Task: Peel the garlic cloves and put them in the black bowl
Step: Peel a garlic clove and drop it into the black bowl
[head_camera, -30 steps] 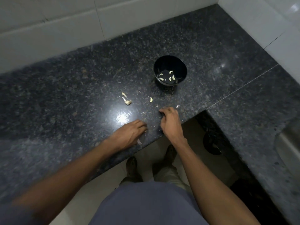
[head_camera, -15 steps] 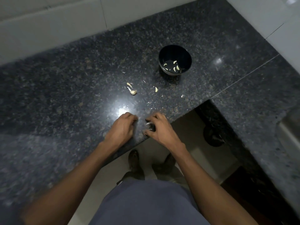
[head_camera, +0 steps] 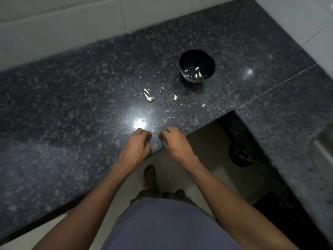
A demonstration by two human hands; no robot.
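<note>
Hands work at the counter's (head_camera: 72,105) near edge, well short of the bowl (head_camera: 197,64): left hand (head_camera: 137,145) and right hand (head_camera: 173,141) both curled, contents hidden. Peeled cloves (head_camera: 198,73) lie inside the bowl; loose clove (head_camera: 175,96) and skins (head_camera: 149,96) lie between.

Countertop (head_camera: 234,42) polished speckled stone; black bowl (head_camera: 194,58) glossy.

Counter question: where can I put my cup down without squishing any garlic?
Bare granite counter stretches left of the garlic scraps, up to the white tiled wall. More lies right of the black bowl. It is crowded between bowl and both hands.
</note>
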